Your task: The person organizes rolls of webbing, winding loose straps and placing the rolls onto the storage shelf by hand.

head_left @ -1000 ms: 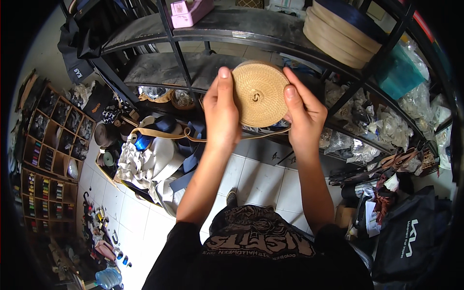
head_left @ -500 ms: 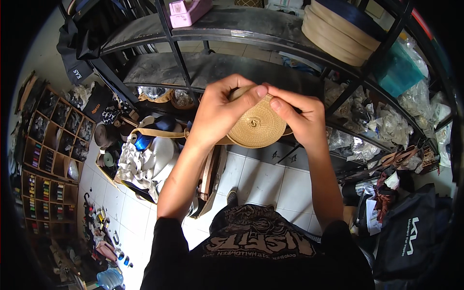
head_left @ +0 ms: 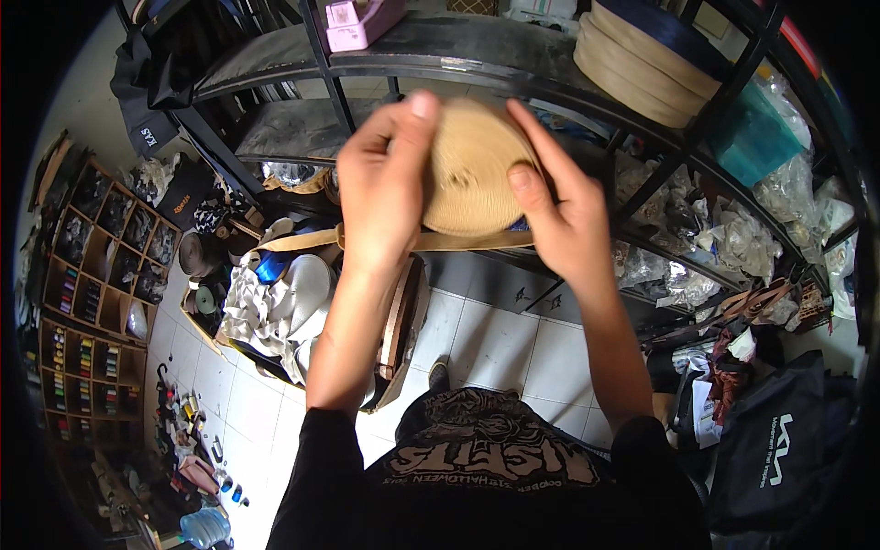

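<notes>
A coiled roll of tan webbing strap [head_left: 486, 151] is held up in front of me, its flat spiral face turned toward me. My right hand [head_left: 566, 213] grips its right edge, thumb on the face and index finger along the rim. At the left edge my left hand [head_left: 380, 174] is closed against the roll, thumb up and fingers bent; motion blurs it slightly. A loose tan length of the strap [head_left: 481, 241] runs under the roll and past my left wrist toward the box at the left.
Black metal shelving [head_left: 440, 66] stands ahead, bearing a pink tape dispenser [head_left: 362, 23] and large beige rolls [head_left: 632, 69]. A box at the left holds white strapping [head_left: 266, 312]. Thread cubbies [head_left: 96, 302] line the far left. Plastic bags [head_left: 742, 220] and a black bag [head_left: 765, 440] lie right.
The roll has moved up and away from my body. My hands have spread apart, and my left thumb has come off the roll's face toward its left edge.
</notes>
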Motion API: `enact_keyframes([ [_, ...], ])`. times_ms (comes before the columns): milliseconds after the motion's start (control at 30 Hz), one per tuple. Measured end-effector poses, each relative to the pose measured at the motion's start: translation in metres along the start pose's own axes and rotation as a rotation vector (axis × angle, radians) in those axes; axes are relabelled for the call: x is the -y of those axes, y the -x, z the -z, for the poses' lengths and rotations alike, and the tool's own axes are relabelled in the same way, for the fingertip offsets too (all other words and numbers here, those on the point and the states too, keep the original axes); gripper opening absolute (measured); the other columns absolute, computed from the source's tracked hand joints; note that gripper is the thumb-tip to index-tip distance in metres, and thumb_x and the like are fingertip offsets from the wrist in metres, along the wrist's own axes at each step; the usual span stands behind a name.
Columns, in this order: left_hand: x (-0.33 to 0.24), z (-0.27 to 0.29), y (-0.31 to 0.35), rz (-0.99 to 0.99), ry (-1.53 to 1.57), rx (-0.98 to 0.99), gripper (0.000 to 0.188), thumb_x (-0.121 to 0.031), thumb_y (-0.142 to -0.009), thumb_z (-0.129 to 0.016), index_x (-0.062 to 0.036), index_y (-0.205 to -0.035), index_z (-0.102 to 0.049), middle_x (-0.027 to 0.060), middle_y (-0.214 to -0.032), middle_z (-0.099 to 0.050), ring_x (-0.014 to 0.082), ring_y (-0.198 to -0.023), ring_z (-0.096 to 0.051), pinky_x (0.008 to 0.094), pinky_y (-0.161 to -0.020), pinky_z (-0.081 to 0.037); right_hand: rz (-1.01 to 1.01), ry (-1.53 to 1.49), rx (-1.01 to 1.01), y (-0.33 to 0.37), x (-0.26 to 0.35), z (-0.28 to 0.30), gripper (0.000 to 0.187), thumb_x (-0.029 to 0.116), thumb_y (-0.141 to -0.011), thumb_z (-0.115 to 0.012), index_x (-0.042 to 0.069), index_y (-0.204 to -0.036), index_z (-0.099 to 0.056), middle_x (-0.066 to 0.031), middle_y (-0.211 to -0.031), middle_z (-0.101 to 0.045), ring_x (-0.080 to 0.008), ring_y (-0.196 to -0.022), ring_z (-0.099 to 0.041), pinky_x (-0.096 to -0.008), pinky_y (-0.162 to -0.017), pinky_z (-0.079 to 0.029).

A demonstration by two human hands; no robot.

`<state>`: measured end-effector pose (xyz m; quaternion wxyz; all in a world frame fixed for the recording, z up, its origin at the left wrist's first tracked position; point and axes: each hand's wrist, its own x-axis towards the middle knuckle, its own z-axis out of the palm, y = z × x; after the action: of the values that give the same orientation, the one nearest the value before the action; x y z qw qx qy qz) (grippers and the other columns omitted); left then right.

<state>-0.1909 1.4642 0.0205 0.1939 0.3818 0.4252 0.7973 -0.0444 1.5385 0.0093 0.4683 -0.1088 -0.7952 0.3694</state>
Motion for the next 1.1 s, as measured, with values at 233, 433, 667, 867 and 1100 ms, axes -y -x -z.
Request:
enact_keyframes([
  [233, 0.015, -0.012, 0.01, -0.068, 0.141, -0.103, 0.046, -0.039, -0.099, -0.049, 0.0039, -0.112, -0.058, 0.0108, -0.102, -0.065, 0.0162, -0.091, -0.062, 0.0299, -0.085, -0.049, 0.184, 0.089, -0.274, -0.01, -0.001, -0.018, 0.047, 0.026, -0.096, -0.056, 0.003, -0.136, -0.046, -0.0214, -0.111, -0.065, -0.0269, -0.101, -0.065, -0.0328, -0.086, -0.049],
  [433, -0.008, 0.01, 0.003, 0.153, -0.103, 0.266, 0.03, -0.025, -0.091, -0.065, 0.0043, -0.097, -0.066, 0.0041, -0.082, -0.066, 0.0069, -0.075, -0.058, 0.0221, -0.069, -0.047, 0.014, 0.041, 0.108, -0.004, -0.002, 0.005, 0.057, 0.024, -0.093, -0.062, 0.008, -0.143, -0.04, -0.0206, -0.102, -0.067, -0.0186, -0.09, -0.066, -0.0308, -0.08, -0.049],
  [667, 0.003, 0.013, 0.008, 0.211, 0.146, 0.235, 0.028, -0.022, -0.089, -0.067, 0.0048, -0.098, -0.066, 0.0037, -0.082, -0.066, 0.0089, -0.075, -0.06, 0.0233, -0.071, -0.048, 0.063, 0.116, 0.177, -0.007, -0.006, 0.016, 0.071, 0.028, -0.088, -0.068, 0.008, -0.146, -0.032, -0.022, -0.092, -0.067, -0.0245, -0.082, -0.068, -0.032, -0.074, -0.05],
  [867, -0.008, 0.005, 0.003, 0.148, -0.503, 0.631, 0.034, -0.015, -0.082, -0.075, 0.0054, -0.107, -0.065, 0.0089, -0.092, -0.069, 0.0099, -0.083, -0.062, 0.0254, -0.075, -0.051, 0.023, 0.272, 0.411, -0.007, 0.0, 0.03, 0.087, 0.034, -0.083, -0.072, 0.008, -0.149, -0.022, -0.023, -0.076, -0.063, -0.0376, -0.071, -0.065, -0.0371, -0.068, -0.05],
  [1100, -0.008, -0.002, 0.009, 0.176, -0.265, 0.612, 0.03, -0.015, -0.083, -0.074, 0.0049, -0.103, -0.064, 0.0088, -0.09, -0.069, 0.0101, -0.083, -0.063, 0.0254, -0.076, -0.051, -0.024, 0.187, 0.373, -0.004, 0.007, 0.035, 0.092, 0.03, -0.08, -0.075, 0.01, -0.15, -0.021, -0.022, -0.07, -0.061, -0.0368, -0.064, -0.064, -0.0382, -0.064, -0.049],
])
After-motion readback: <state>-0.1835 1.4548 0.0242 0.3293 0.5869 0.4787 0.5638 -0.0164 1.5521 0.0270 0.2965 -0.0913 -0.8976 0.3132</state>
